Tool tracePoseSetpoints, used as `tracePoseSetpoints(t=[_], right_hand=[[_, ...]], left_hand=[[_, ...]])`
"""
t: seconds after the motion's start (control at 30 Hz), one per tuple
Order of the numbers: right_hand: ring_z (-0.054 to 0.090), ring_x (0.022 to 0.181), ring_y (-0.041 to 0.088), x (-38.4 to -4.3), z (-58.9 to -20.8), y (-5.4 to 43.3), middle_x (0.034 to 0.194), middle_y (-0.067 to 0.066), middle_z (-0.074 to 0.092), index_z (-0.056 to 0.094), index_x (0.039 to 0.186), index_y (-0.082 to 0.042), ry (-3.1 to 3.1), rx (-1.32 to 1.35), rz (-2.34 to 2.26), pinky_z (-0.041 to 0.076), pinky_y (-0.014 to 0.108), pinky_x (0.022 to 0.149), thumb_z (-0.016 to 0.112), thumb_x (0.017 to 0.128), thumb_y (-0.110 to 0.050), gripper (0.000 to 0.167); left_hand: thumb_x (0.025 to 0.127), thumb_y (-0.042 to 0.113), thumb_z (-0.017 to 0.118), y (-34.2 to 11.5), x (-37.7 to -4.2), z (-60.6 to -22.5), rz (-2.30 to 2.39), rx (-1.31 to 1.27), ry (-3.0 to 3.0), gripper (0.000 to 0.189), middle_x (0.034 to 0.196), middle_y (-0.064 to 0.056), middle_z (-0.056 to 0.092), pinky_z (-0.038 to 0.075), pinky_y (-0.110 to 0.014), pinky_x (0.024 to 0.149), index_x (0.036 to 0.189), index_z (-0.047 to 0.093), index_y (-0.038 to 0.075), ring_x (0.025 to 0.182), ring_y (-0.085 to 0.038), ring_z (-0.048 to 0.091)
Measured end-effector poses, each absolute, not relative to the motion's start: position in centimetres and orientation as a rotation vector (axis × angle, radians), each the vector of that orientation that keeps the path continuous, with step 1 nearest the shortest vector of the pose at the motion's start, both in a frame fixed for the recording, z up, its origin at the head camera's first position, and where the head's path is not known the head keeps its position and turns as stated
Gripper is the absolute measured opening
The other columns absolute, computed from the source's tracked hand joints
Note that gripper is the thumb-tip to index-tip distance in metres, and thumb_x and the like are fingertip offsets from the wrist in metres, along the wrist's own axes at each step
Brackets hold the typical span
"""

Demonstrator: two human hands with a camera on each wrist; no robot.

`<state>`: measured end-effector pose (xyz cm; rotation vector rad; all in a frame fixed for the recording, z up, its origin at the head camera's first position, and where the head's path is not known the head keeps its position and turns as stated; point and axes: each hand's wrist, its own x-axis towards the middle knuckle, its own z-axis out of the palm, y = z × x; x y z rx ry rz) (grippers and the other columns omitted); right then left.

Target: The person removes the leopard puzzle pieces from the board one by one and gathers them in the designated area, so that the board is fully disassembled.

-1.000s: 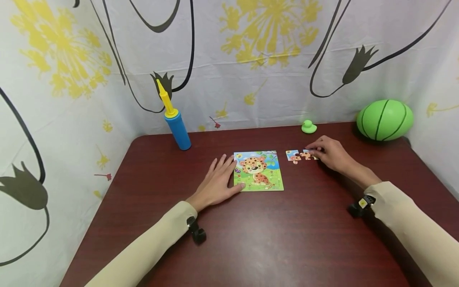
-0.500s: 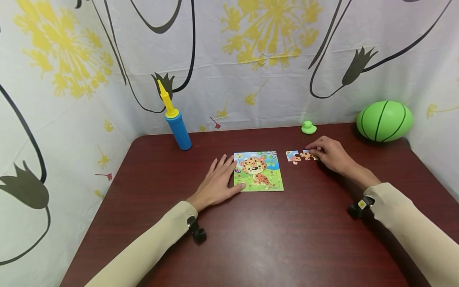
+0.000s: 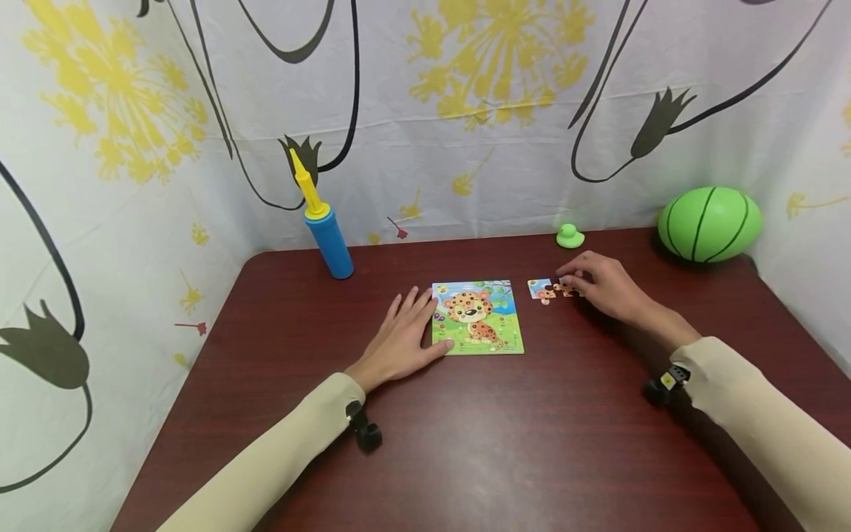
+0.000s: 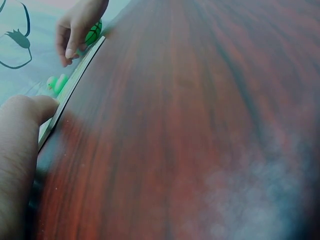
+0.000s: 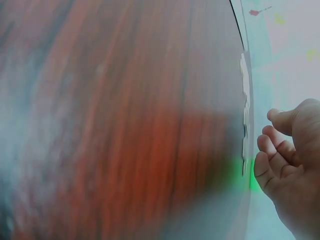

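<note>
A square puzzle board (image 3: 478, 318) with a cartoon leopard lies flat on the dark red-brown table. My left hand (image 3: 399, 341) rests at its left side, fingers spread, with the thumb on the board's lower left. To the right of the board, a few small puzzle pieces (image 3: 540, 288) lie in a short row. Above the right end of that row is my right hand (image 3: 608, 288), fingers loosely bent, partly covering the pieces. In the right wrist view the row of pieces (image 5: 245, 105) appears edge-on, apart from the fingertips (image 5: 274, 114), with nothing held.
Behind the pieces sits a green rubber duck (image 3: 569, 236). A green ball (image 3: 710, 224) with dark lines stands at the back right corner. At the back left is an upright blue and yellow hand pump (image 3: 329, 236). A patterned cloth (image 3: 439, 170) hangs behind the table (image 3: 465, 443).
My right hand has let go of the puzzle piece it was pinching and has shifted slightly up and left over the row. The left hand and the board stay put.
</note>
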<state>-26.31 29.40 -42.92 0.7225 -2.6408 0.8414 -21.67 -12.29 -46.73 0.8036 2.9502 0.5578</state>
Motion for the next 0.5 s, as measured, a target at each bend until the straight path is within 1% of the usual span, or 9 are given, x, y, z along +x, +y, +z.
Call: tracePoseSetpoints(t=[0.2,0.33,0.5], right_hand=[[0.06,0.088,0.02,-25.9,-42.7,28.1,0.102,0.009,0.072,0.083,0.115,0.0,-2.679,0.73,0.9,0.047,0.027,0.077,0.076,0.101,0.002,0.015],[0.061,0.089,0.019,-25.7,-42.7,27.2,0.104,0.008,0.072,0.083,0.116,0.0,-2.715,0.758,0.905,0.049,0.03,0.077,0.076,0.102,0.002,0.016],[0.066,0.088,0.021,-25.6,-42.6,26.1,0.107,0.009,0.072,0.081,0.118,0.001,-2.758,0.776,0.962,0.052,0.027,0.077,0.076,0.102,0.0,0.017]], left_hand=[[0.101,0.075,0.054,-12.3,-21.7,-46.8,0.558,0.803,2.948,0.1,0.184,-0.006,0.021,-0.002,-0.053,0.137,0.175,0.032,0.011,0.172,-0.031,0.007],[0.101,0.076,0.054,-12.3,-21.7,-46.8,0.555,0.808,2.949,0.1,0.184,-0.006,0.021,-0.003,-0.052,0.137,0.175,0.032,0.011,0.172,-0.03,0.007],[0.101,0.075,0.054,-12.3,-21.7,-46.7,0.556,0.801,2.949,0.1,0.184,-0.006,0.021,-0.002,-0.052,0.137,0.175,0.032,0.011,0.172,-0.031,0.007]])
